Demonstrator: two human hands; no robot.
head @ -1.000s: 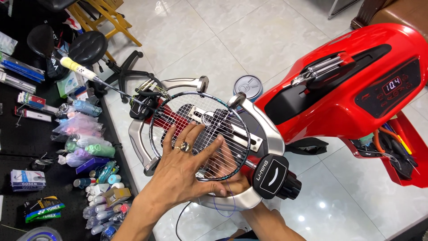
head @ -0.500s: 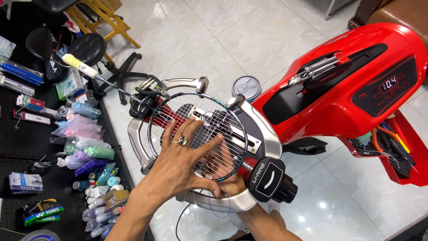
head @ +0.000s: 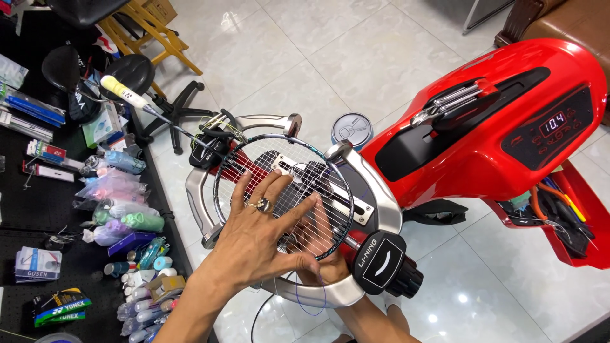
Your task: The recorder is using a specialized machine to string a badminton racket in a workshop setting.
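Note:
A badminton racket (head: 318,184) is clamped flat in the silver cradle (head: 380,197) of a red stringing machine (head: 495,127); its white-wrapped handle (head: 121,91) points up-left. My left hand (head: 254,244), a ring on one finger, lies on top of the string bed with fingers spread. My right hand (head: 323,259) reaches up from below under the strings near the lower rim, beside a black clamp knob (head: 381,263). Its fingers show only through the strings, so its grip is unclear. A loose loop of string (head: 312,302) hangs under the rim.
A black table (head: 38,197) on the left carries string packets, wrapped grips and small bottles. A round tin (head: 351,130) sits behind the cradle. A red tool tray (head: 565,222) hangs at the machine's right. A yellow stool (head: 143,28) and a black chair base (head: 168,108) stand on the tiled floor.
My left hand stays spread on the strings and has shifted only slightly. The right hand stays under the lower rim. The view has drifted a little.

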